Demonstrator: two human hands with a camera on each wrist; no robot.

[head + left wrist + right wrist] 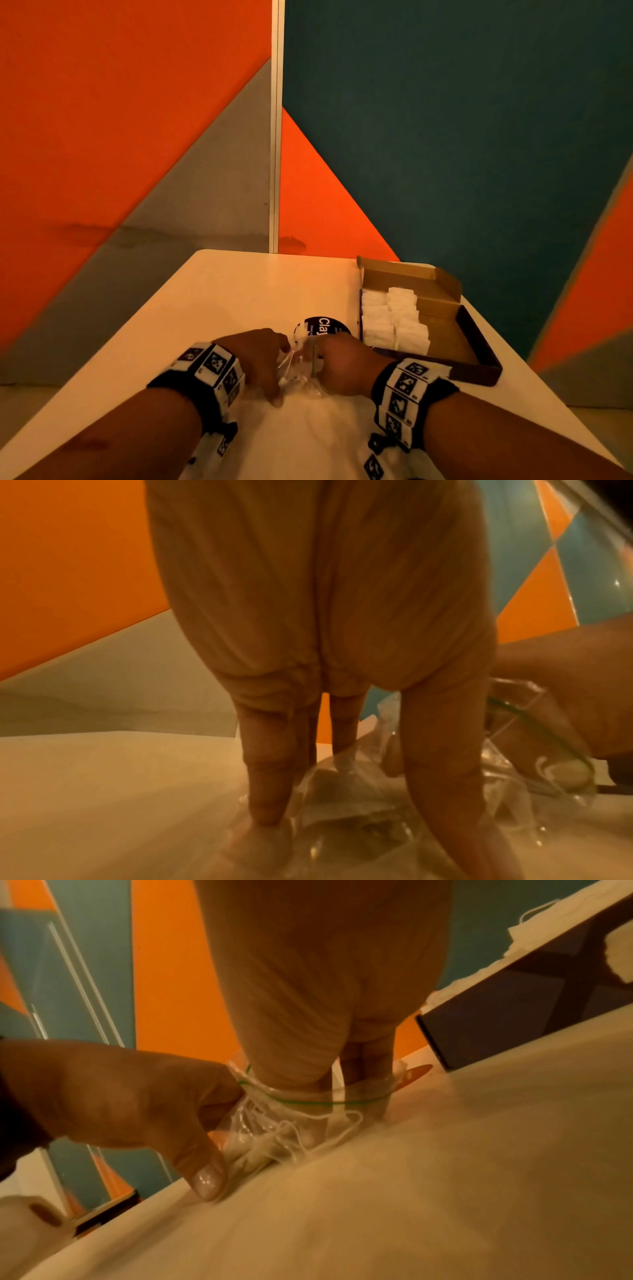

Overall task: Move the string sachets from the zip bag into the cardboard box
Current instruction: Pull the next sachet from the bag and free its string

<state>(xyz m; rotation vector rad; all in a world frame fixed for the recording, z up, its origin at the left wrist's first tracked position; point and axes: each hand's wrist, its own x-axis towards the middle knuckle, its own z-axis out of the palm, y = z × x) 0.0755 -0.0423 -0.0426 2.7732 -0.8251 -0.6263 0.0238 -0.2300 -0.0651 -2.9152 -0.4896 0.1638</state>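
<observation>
A clear zip bag (297,375) with a green zip line lies crumpled on the white table (233,301) between my hands. My left hand (270,368) pinches its left side, with the fingers (265,804) pressed down on the plastic and the thumb on the table. My right hand (325,1118) is inside the bag's mouth (308,1099), among white strings and sachets (274,1131). The plastic blurs its fingertips, so any hold on a sachet is unclear. To the right stands the open cardboard box (445,329), with several white sachets (394,322) stacked along its left side.
A round black label reading "Clay" (325,327) lies just beyond my hands. The box's dark side wall (514,1010) stands close to my right hand. Orange, grey and teal partition panels (445,137) close off the table's far edge.
</observation>
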